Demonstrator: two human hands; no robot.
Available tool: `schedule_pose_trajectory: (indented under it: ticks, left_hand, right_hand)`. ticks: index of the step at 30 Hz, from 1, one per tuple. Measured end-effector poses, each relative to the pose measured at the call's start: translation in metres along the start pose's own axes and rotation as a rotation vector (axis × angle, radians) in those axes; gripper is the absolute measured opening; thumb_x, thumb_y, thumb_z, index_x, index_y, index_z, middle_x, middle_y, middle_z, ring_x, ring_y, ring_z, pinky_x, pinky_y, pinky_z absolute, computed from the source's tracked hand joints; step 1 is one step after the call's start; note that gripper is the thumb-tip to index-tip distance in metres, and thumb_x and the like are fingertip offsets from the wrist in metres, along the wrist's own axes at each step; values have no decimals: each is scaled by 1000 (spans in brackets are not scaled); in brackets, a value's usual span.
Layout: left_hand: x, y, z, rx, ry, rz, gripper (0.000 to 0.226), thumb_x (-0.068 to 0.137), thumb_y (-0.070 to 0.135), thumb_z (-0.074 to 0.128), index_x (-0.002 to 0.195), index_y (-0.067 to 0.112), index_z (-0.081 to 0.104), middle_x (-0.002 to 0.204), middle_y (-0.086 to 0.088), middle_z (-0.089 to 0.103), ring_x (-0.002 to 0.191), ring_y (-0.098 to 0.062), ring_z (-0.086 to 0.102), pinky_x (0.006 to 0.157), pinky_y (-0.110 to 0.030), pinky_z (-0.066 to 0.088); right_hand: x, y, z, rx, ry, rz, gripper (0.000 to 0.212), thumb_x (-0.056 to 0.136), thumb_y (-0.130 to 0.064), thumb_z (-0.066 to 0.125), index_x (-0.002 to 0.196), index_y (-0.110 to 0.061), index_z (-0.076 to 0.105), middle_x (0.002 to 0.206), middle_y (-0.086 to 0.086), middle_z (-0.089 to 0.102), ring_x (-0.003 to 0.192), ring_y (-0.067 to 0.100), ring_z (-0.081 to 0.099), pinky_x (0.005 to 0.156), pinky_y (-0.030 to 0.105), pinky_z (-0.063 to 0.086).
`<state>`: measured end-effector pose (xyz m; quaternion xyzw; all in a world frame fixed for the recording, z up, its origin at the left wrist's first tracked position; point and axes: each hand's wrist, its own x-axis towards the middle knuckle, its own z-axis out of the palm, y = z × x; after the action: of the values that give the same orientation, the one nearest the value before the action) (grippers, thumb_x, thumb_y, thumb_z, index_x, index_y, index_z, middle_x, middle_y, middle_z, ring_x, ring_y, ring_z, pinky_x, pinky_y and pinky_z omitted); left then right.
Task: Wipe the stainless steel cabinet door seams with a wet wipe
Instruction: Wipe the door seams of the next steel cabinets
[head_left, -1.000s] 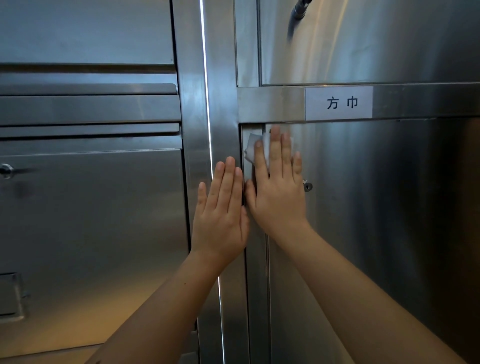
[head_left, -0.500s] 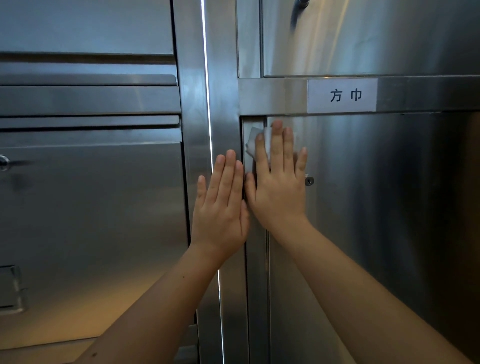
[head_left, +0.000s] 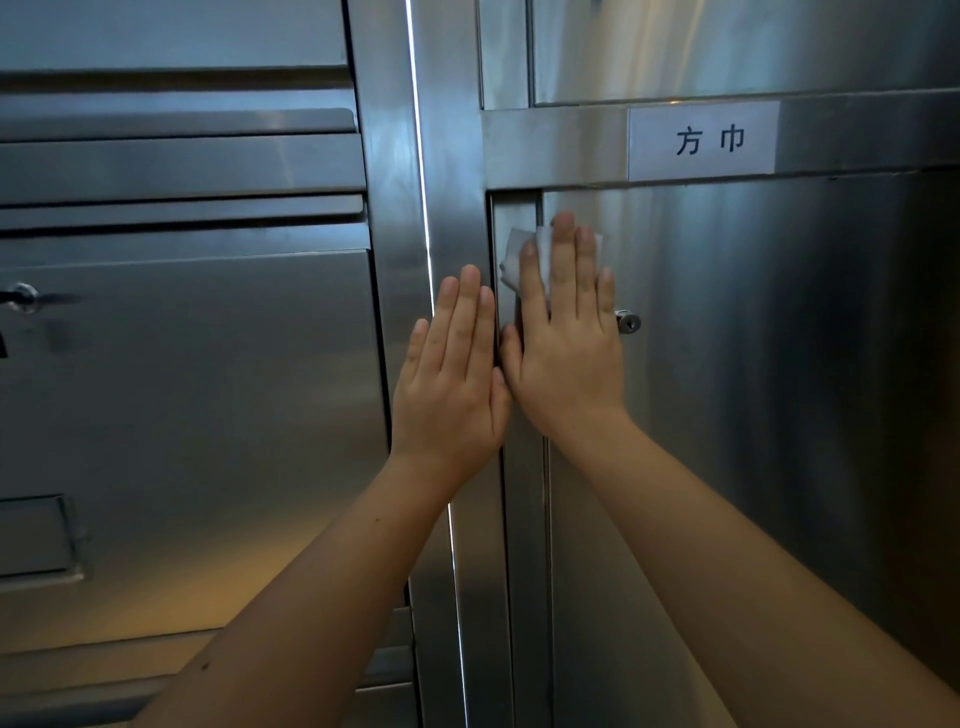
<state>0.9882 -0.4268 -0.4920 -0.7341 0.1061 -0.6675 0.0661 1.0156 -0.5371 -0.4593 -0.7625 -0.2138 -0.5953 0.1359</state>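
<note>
pressure from the right hand (head_left: 569, 358), fingers (head_left: 563, 270) straight and close together, pins the wet wipe (head_left: 519, 260) flat over the door seam (head_left: 546, 519) just up-left of the lock (head_left: 627, 322). best dragged firmly down along the seam. left hand (head_left: 452, 384), flat left of the lock, crowds that path.

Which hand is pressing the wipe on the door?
The right hand: its straight fingers press the wipe flat; the left hand rests bare on the frame.
</note>
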Motion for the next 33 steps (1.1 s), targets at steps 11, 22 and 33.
schedule_pose_trajectory:
  ticks: [11,22,33]
  left_hand:
    - [-46,12,4,-34,-75,-30,56,90,22,32,140,-3,23,148,-16,17,139,-25,14,114,-41,14]
    - [-56,13,9,-92,-46,-48,55,92,23,30,139,-4,22,147,-15,17,141,-20,7,114,-41,14]
    - [-57,12,12,-74,-24,-45,56,90,20,31,140,-5,24,148,-14,17,142,-18,2,114,-43,16]
  right_hand:
    - [-42,1,10,11,31,-15,63,89,-23,50,144,-1,27,149,26,17,138,34,0,114,43,6]
    - [-83,0,14,-10,0,-29,60,89,-28,43,142,-2,33,147,27,22,137,35,8,112,46,15]
    - [-55,7,10,18,4,-62,60,91,-28,38,144,-1,27,148,29,19,139,39,9,114,46,9]
